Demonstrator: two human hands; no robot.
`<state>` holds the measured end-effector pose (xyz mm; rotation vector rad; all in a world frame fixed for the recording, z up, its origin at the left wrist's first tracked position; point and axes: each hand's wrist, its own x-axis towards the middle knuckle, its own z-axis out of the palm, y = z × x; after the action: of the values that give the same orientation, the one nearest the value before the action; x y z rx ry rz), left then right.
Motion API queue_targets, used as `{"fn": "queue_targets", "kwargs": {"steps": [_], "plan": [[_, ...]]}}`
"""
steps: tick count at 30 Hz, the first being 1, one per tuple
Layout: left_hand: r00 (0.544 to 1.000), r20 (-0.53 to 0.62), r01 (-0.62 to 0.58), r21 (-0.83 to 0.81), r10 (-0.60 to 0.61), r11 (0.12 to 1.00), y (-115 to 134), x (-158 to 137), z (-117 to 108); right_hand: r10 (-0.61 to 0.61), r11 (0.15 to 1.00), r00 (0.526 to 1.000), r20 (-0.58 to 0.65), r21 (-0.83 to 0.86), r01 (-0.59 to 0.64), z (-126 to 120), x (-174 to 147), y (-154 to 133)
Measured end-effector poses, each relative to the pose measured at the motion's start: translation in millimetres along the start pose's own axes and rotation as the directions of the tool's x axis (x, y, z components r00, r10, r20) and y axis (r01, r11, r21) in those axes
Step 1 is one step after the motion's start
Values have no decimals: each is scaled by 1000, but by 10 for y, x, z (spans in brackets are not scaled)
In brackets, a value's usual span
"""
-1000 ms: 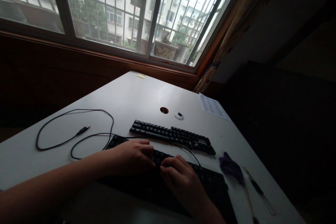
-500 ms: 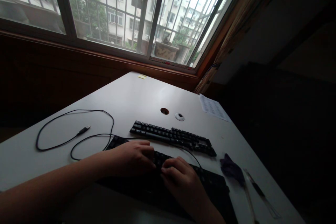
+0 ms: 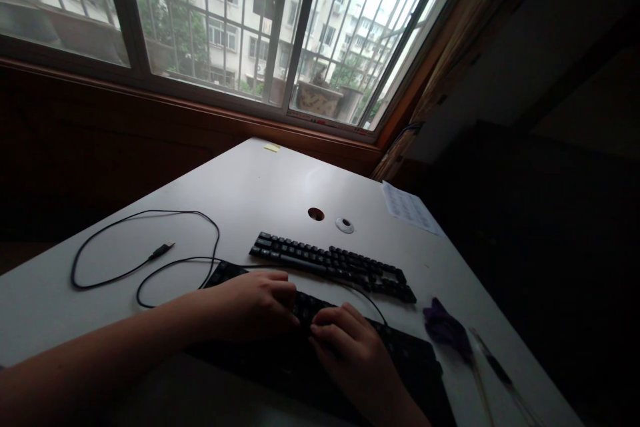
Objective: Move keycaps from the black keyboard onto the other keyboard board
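A black keyboard (image 3: 413, 350) lies in front of me, its middle and near side dark and partly covered by my hands. Over its centre-left is my left hand (image 3: 263, 307), fingers curled down and closed against the keys. My right hand (image 3: 347, 343) rests just to the right, thumb and fingertips pinched together at the keyboard's middle. Whatever is between the fingertips of either hand is hidden. Behind the keyboard, loose black keycaps (image 3: 305, 260) stand in rows laid out like a keyboard.
A black cable (image 3: 150, 212) with a USB plug (image 3: 161, 251) loops at left. Right of the keyboard lie a purple cloth (image 3: 447, 328) by a thin stick and a thin tool with a dark grip (image 3: 497, 368). Farther back are a round hole (image 3: 316, 214), its cover (image 3: 345, 225) and printed paper (image 3: 410, 208).
The view has shifted slightly, so everything sits a little lower and to the right. Both hands stay at the same spot on the keyboard, with only small finger movement.
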<state>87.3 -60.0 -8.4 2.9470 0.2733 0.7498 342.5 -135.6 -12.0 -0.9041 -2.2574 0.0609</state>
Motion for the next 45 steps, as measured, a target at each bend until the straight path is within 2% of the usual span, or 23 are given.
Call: {"fn": "queue_targets", "kwargs": {"steps": [4, 14, 20, 30, 39, 45], "plan": [[1000, -8, 10, -14, -10, 1000, 6, 4, -3, -35, 998, 999, 14, -42, 36, 36, 17, -31], [1000, 20, -10, 0, 10, 1000, 31, 42, -49, -35, 995, 997, 70, -91, 42, -20, -4, -15], [999, 2, 38, -51, -38, 998, 24, 14, -21, -33, 996, 994, 107, -77, 42, -44, 6, -30], [999, 1, 46, -10, -46, 999, 43, -5, -38, -62, 997, 994, 94, -29, 65, -58, -9, 17], [999, -10, 38, 18, -37, 999, 69, 29, -62, -31, 999, 992, 118, -18, 34, -66, -33, 51], [999, -12, 48, 9, -48, 999, 56, 23, -27, -50, 999, 996, 69, -2, 50, -73, -31, 59]]}}
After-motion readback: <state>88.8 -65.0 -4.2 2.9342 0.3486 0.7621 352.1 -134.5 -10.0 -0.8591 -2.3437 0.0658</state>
